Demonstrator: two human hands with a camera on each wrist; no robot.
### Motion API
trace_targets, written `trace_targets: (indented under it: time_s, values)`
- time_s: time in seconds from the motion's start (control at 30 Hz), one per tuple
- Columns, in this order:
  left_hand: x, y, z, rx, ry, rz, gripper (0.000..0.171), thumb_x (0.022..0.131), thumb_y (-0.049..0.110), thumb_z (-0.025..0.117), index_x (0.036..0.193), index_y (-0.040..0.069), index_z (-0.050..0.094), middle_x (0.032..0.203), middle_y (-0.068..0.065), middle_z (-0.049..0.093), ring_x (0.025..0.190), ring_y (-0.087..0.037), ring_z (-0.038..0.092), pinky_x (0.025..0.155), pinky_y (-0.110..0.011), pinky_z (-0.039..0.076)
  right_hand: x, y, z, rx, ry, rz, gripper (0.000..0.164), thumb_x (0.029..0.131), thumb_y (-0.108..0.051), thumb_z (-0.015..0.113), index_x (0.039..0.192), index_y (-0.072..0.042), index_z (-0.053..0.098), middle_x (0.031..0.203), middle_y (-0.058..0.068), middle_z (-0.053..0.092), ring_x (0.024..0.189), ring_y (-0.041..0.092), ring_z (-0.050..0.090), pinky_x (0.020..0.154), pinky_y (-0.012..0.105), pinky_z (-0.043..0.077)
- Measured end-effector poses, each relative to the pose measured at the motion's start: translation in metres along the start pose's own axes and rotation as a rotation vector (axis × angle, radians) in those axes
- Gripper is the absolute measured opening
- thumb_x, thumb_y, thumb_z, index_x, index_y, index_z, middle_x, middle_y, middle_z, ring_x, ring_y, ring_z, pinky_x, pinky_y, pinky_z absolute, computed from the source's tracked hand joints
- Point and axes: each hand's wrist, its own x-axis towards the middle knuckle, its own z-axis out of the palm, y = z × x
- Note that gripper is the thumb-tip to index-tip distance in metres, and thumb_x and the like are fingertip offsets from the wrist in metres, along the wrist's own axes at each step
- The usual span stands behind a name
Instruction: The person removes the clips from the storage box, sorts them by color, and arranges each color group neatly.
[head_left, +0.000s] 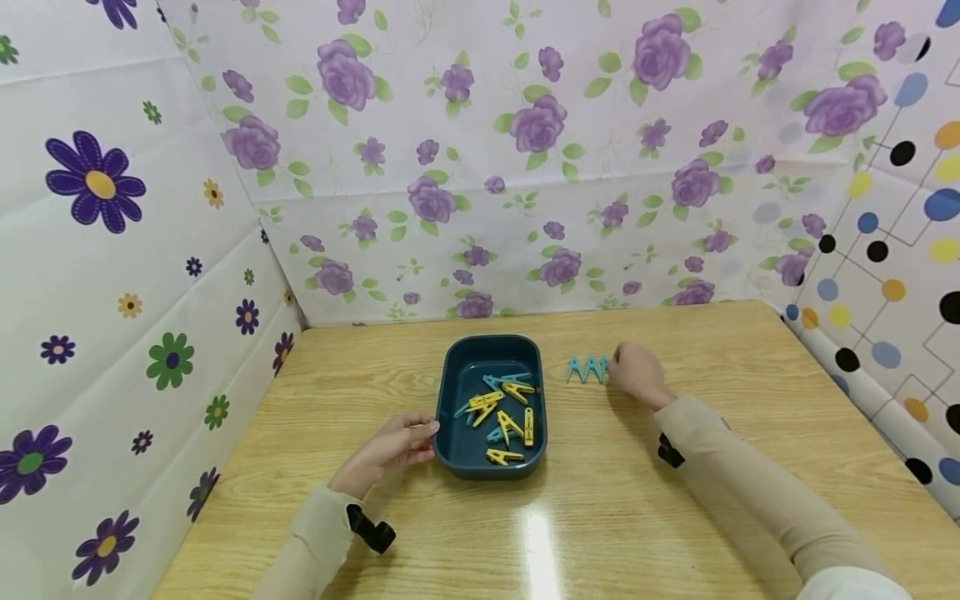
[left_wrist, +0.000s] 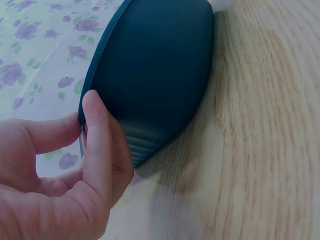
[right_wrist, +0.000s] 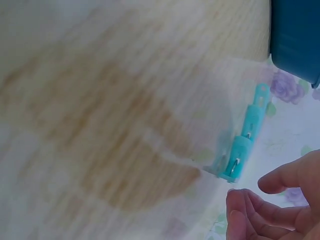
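Head view looks down across the table (head_left: 615,517); close wrist views share the tub (left_wrist: 150,65).

Pale wood table (head_left: 360,367), white glare (head_left: 540,554) on near part. Behind, creased rose-print sheet (head_left: 480,142); left, flower-print sheet (head_left: 97,325); right, sheet with coloured dots (head_left: 892,292).

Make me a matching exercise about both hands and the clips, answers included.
1. Left hand
2. Right hand
3. Yellow clips
4. Row of turquoise clips

A. Lying in the tray
B. Standing on the table
C. Holding the tray by its rim
D. Beside one end of the row

Pairs: 1-C; 2-D; 3-A; 4-B.
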Motion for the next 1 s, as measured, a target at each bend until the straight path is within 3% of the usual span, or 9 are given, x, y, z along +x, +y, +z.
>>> trace_targets:
  time_s: [0.23, 0.43, 0.7, 1.0]
  values:
    - [0.002, -0.003, -0.002, 0.000, 0.004, 0.000, 0.031, 0.100, 0.016, 0.054, 0.119, -0.007, 0.048, 0.081, 0.001, 0.059, 0.072, -0.009, 0.059, 0.069, -0.020, 0.055, -0.001, -0.004, -0.002, 0.019, 0.055, -0.074, 0.020, 0.094, -0.007, 0.048, 0.080, 0.000, 0.059, 0.064, 0.010, 0.057, 0.051, 0.016, 0.045, 0.047, 0.026, 0.036]
    - [0.003, -0.006, -0.002, 0.011, 0.013, 0.006, 0.036, 0.099, 0.019, 0.056, 0.122, -0.008, 0.048, 0.083, 0.001, 0.060, 0.073, -0.008, 0.059, 0.069, -0.020, 0.055, 0.004, -0.004, -0.001, 0.075, 0.119, -0.095, 0.024, 0.095, -0.009, 0.046, 0.103, 0.008, 0.062, 0.088, 0.022, 0.066, 0.060, 0.020, 0.054, 0.052, 0.029, 0.043]
    - [0.003, -0.005, -0.002, 0.004, 0.005, 0.016, 0.033, 0.099, 0.019, 0.056, 0.120, -0.006, 0.050, 0.082, 0.002, 0.061, 0.073, -0.008, 0.060, 0.069, -0.020, 0.055, 0.007, -0.007, -0.008, 0.146, 0.261, -0.174, 0.028, 0.095, -0.002, 0.039, 0.112, 0.008, 0.060, 0.061, 0.012, 0.056, 0.045, 0.015, 0.038, 0.044, 0.029, 0.031]
    - [0.002, -0.005, -0.002, -0.007, 0.008, 0.007, 0.030, 0.099, 0.018, 0.055, 0.118, -0.005, 0.050, 0.081, 0.002, 0.060, 0.072, -0.008, 0.059, 0.069, -0.020, 0.055, 0.006, -0.019, -0.013, 0.162, 0.199, -0.210, 0.028, 0.093, -0.001, 0.042, 0.110, -0.001, 0.063, 0.055, 0.005, 0.053, 0.041, 0.011, 0.032, 0.041, 0.024, 0.027]
